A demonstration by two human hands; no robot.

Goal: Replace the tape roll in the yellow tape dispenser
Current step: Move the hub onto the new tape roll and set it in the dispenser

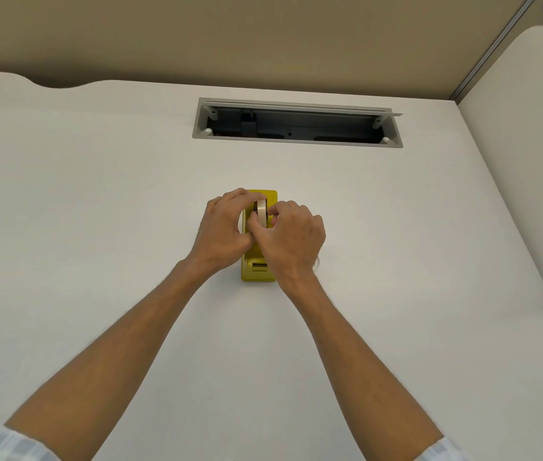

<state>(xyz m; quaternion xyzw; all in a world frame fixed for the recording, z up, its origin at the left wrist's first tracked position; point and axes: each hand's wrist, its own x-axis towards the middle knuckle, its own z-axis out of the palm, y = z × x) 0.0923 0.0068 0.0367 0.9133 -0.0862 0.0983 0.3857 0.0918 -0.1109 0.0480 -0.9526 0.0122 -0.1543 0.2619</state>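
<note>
Nearest the viewer, two bare forearms reach forward over a white desk (97,194). The left hand (221,227) and right hand (291,234) meet over the yellow dispenser (258,272), which stands mid-desk with its cutter end toward the viewer. The fingers of both hands pinch the tape roll (261,212), upright on edge in the dispenser's cradle, one hand on each side. The step in hand appears to be seating or lifting the roll; which one cannot be told. The next move calls for keeping the roll square to the cradle slots while the base stays put. Beyond lies an open cable tray (296,123) recessed in the desk, well apart; nothing obstructs the hands.
</note>
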